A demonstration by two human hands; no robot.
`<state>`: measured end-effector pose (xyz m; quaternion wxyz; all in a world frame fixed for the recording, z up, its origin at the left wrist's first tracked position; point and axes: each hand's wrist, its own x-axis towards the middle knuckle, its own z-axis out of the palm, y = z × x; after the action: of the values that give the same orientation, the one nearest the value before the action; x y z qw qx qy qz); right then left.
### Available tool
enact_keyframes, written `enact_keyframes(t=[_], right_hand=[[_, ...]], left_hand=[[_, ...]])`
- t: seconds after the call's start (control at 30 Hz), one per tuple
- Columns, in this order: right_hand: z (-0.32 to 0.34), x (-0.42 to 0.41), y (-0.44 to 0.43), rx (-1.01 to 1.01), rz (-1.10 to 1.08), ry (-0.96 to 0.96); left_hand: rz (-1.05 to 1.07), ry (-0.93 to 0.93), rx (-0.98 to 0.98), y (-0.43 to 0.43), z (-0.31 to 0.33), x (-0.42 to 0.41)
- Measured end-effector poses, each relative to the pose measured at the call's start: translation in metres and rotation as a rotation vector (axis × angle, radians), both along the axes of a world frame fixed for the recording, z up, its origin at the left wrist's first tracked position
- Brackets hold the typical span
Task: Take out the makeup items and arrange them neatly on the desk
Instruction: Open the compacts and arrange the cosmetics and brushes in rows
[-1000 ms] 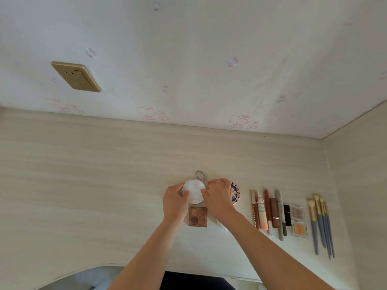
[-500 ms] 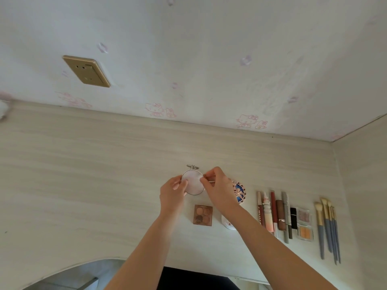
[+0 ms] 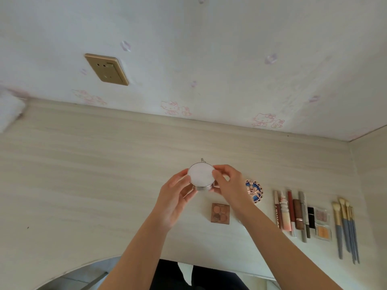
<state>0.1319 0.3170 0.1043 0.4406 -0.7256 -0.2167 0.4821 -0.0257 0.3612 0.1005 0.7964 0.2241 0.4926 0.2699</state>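
Round compact (image 3: 201,176) pinched at its rim between left hand (image 3: 176,197) and right hand (image 3: 227,183), held above the desk (image 3: 83,174) beyond the brown palette (image 3: 220,213). Over the last second it has risen and tilted, exposing its side wall. It probably still awaits placement.

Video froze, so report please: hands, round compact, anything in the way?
Left hand, right hand both grip round compact. Brown palette on desk close by, nearer side.

Gold wall socket (image 3: 106,69) at 11 o'clock on the white wall (image 3: 230,49). Pink cartoon-cat prints (image 3: 170,107) line the wall's lower edge. A blurred white object (image 3: 10,109) sits at 9 o'clock.
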Motion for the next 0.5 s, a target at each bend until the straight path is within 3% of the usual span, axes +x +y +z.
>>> enact_keyframes(t=[0.13,0.27,0.5], right_hand=[[0.006,-0.022,0.007,-0.022,-0.122,0.052],[0.013,-0.054,0.014,0.003,-0.204,0.118],[0.018,-0.117,0.019,0.023,-0.252,0.04]], left_hand=[[-0.18,-0.008,0.135,0.015,0.008,-0.023],[-0.347,0.111,0.271,0.038,0.015,-0.046],[-0.561,0.144,0.471,0.07,0.017,-0.1]])
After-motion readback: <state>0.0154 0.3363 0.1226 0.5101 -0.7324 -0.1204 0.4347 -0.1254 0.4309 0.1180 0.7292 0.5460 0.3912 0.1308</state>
